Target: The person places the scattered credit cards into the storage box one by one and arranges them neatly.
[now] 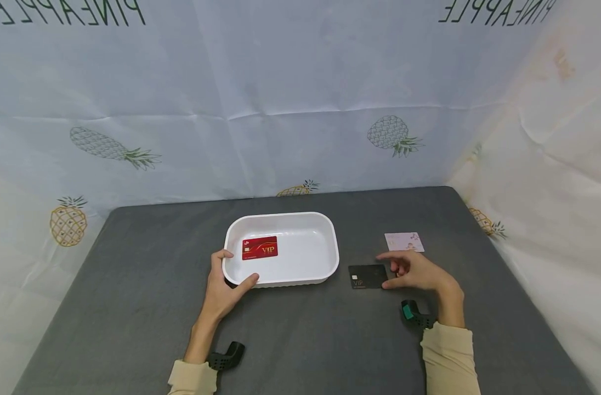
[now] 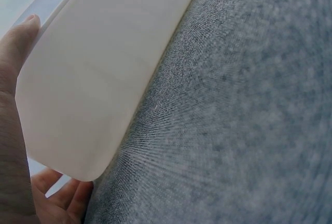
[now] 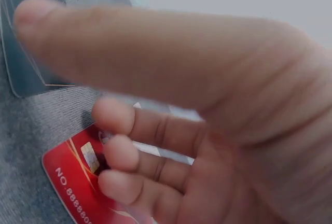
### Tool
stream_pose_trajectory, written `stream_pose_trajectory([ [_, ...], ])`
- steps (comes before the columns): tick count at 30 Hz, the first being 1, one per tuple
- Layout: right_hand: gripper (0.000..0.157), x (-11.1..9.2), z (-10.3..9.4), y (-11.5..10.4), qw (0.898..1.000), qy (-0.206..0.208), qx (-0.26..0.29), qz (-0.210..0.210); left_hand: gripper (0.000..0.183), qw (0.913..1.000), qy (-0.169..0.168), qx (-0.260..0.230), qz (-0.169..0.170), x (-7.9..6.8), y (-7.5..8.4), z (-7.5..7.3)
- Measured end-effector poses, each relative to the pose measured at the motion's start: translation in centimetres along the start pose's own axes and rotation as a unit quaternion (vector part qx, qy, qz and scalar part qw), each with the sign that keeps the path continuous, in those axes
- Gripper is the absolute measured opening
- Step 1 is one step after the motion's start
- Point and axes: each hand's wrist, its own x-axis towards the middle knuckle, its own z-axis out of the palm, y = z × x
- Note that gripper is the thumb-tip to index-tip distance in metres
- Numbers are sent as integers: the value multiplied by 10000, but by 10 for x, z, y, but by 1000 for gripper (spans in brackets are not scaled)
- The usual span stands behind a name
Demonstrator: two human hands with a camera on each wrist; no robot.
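Observation:
My left hand [image 1: 221, 293] grips the near left corner of a white tray [image 1: 305, 281], thumb on the front rim and index finger over the left rim. A red VIP card [image 1: 259, 248] lies inside the tray. To the tray's right, a black VIP card [image 1: 362, 277] lies flat on the table. My right hand [image 1: 419, 271] hovers at its right end, thumb tip at the near corner, index finger stretched out just beyond the far edge, other fingers bent under. In the right wrist view, a red card [image 3: 78, 182] with a chip and number shows by those fingertips.
A pale pink card [image 1: 404, 241] lies behind the right hand. Grey cloth [image 1: 290, 340] covers the table. A white pineapple-print curtain [image 1: 261, 148] hangs behind the far table edge and along the sides. Each wrist wears a black mount, such as the left one [image 1: 226, 356].

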Motion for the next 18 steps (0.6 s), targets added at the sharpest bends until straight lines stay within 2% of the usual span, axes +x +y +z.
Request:
stream_pose_trajectory([
  [7,63,3,2,-3,9986,27,-426,312,73,10000,23,-17,45,-1,-1,0],
  [18,59,6,7,-9,9965,99,-577,595,71,9999,24,-128,55,0,0,0],
])
